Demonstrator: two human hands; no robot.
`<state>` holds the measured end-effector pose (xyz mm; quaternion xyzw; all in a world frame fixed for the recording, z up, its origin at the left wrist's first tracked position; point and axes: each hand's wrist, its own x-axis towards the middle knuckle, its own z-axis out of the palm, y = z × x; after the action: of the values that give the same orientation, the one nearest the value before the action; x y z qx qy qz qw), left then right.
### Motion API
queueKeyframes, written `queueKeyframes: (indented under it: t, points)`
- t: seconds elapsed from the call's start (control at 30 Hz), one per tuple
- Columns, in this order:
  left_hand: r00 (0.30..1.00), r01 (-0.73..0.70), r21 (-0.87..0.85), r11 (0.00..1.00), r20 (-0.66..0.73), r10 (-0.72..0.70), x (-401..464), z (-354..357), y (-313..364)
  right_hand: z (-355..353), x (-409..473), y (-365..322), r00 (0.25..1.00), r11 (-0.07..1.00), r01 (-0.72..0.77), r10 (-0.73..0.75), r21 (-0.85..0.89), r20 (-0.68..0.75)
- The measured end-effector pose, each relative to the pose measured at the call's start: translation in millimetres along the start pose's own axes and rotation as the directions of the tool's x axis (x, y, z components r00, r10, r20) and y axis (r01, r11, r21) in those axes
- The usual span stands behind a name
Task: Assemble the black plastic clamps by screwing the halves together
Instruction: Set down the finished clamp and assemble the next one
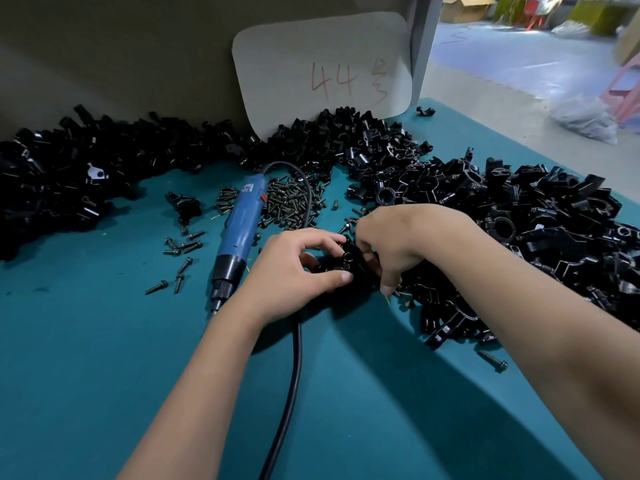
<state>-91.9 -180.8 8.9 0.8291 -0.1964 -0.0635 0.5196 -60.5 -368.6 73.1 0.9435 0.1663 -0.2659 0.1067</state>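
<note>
On the teal tabletop (104, 358), just right of the blue screwdriver (240, 230), we see one black clamp (346, 263). Our left hand (294, 271) and right hand (391, 244) both curl their grip round it from either side.

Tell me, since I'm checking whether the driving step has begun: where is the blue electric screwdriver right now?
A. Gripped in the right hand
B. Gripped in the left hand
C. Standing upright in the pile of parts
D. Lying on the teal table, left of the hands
D: the blue electric screwdriver lies on the teal table, unheld, while the left hand and right hand both grip the black clamp.
</note>
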Motion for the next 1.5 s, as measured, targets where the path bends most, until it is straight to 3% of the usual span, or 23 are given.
queueKeyframes:
  t: [0.3, 0.47, 0.57, 0.7, 0.83, 1.0, 1.1, 1.2, 1.27, 1.4, 1.5]
  points:
    - [0.999, -0.034, 0.046, 0.998, 0.012, 0.033, 0, -13, -4, 0, 12, 20, 0.968, 0.989, 0.003, 0.034, 0.145, -0.249]
    - [1.0, -0.02, 0.014, 1.0, 0.017, 0.019, 0, -15, -3, -6, 5, 24, 0.907, 0.968, 0.12, -0.017, 0.221, -0.421]
    - [1.0, 0.012, 0.047, 0.999, 0.024, -0.013, -1, -15, -2, -11, -3, 21, 0.959, 0.958, 0.147, -0.077, 0.248, -0.274]
    - [0.998, 0.03, 0.154, 0.988, 0.058, -0.04, -1, -15, 0, -6, -2, 10, 0.998, 0.922, 0.056, -0.036, 0.382, -0.059]
    - [0.996, 0.021, 0.181, 0.983, 0.086, -0.037, 1, -16, 1, 4, 6, -9, 0.998, 0.902, -0.058, 0.067, 0.427, -0.007]
    - [0.994, 0.033, 0.174, 0.984, 0.093, -0.05, 1, -17, 2, 2, 5, -16, 0.988, 0.928, -0.153, 0.147, 0.34, 0.045]
    - [0.994, 0.019, 0.215, 0.976, 0.098, -0.041, 1, -17, 3, 2, 6, -12, 0.986, 0.941, -0.136, 0.158, 0.31, -0.046]
    - [0.994, 0.011, 0.203, 0.979, 0.105, -0.033, -1, -16, 3, -3, 0, -8, 0.985, 0.927, -0.147, 0.168, 0.344, -0.031]
    - [0.992, 0.022, 0.141, 0.99, 0.118, -0.039, -1, -13, 2, -9, -4, -1, 0.969, 0.903, -0.123, 0.198, 0.411, -0.145]
    - [0.985, 0.014, -0.007, 1.0, 0.172, -0.013, 2, 10, 5, -25, -7, 17, 0.937, 0.785, -0.075, 0.267, 0.615, -0.226]
    - [0.983, -0.043, -0.007, 0.999, 0.178, 0.043, 4, 28, 6, -27, -1, 29, 0.847, 0.688, 0.008, 0.381, 0.725, -0.371]
